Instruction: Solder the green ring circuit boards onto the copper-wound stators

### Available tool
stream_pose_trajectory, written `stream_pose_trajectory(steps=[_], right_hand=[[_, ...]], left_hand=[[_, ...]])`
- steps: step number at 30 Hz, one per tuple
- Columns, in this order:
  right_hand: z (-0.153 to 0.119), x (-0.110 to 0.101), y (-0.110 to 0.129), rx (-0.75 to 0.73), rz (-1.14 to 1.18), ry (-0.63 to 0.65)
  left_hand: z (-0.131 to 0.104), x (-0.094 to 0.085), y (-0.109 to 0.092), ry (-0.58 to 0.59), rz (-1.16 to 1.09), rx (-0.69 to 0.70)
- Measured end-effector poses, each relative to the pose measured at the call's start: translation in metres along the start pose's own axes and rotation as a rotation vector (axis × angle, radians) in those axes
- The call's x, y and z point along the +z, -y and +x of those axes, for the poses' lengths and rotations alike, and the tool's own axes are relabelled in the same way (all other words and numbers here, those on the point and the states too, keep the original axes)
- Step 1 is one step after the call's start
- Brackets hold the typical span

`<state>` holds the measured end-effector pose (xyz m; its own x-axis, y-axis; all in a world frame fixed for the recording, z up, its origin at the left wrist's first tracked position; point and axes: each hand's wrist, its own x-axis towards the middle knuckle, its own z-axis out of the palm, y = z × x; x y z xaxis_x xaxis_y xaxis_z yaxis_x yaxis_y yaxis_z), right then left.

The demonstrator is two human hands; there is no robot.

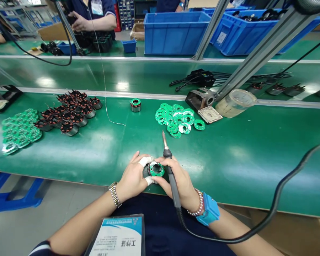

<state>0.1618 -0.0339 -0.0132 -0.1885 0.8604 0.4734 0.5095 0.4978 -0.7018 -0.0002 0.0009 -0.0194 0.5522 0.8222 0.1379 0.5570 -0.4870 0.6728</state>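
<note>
Near the front edge of the bench, my left hand (134,176) is closed around a motor stator (146,172), with white wraps on the thumb and a finger. A green ring-shaped circuit board (160,173) sits on the stator's end, facing up toward me. My right hand (182,181) touches the board's rim with thumb and fingertips while also holding a soldering iron (171,177). The iron's tip points away from me, apart from the stator. Farther back, another stator with a green board on top (135,105) stands upright.
Loose green ring boards (176,119) lie beside a soldering iron stand (202,101) and a clear tub (236,103). At left are clustered stators (69,113) and stacked boards (21,129). Solder wire (105,92) hangs down to the bench. The iron's cable (274,199) loops right. A co-worker's hand (81,22) shows beyond.
</note>
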Motion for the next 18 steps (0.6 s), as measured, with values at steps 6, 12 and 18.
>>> stream_pose_trajectory(steps=[6,12,18], right_hand=[[0.003,-0.004,-0.002,-0.013,0.008,0.025],[0.007,-0.008,-0.006,-0.027,0.031,0.109],[0.002,-0.014,-0.006,-0.023,0.023,0.041]], left_hand=[[0.001,0.0,0.0,-0.012,0.012,-0.009],[0.003,0.002,-0.003,-0.007,0.018,-0.026],[0.0,-0.011,-0.002,0.085,-0.047,-0.003]])
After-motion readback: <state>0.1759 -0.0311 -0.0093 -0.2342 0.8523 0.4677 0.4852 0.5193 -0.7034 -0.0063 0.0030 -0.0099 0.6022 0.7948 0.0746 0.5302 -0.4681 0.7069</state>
